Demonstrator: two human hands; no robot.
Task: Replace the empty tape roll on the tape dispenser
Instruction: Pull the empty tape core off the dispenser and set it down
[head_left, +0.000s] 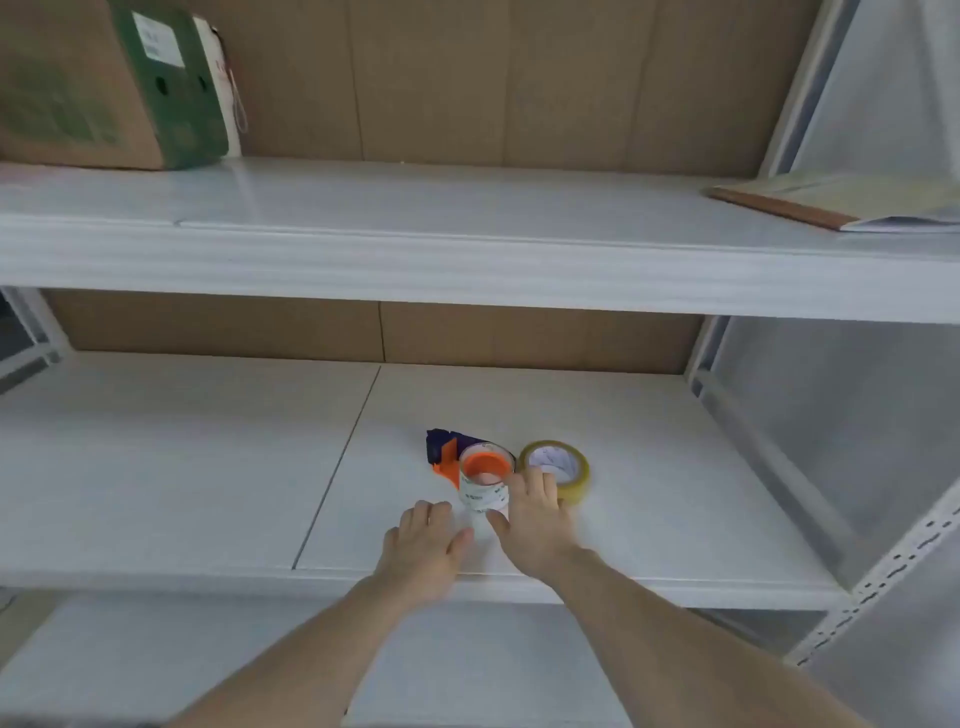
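Note:
An orange and dark blue tape dispenser (451, 460) lies on the middle white shelf (208, 467). A thin white empty roll (480, 493) sits around its orange hub. Right beside it rests a full yellowish tape roll (563, 465). My right hand (535, 519) reaches between the two rolls, its fingertips touching the near edge of the yellowish roll and its thumb near the white core. My left hand (426, 540) rests on the shelf just in front of the dispenser, fingers spread, holding nothing.
A brown and green cardboard box (104, 88) stands at the upper shelf's left end. A flat booklet (841, 202) lies at that shelf's right end. White perforated uprights (883, 577) frame the right side. A lower shelf shows beneath my forearms.

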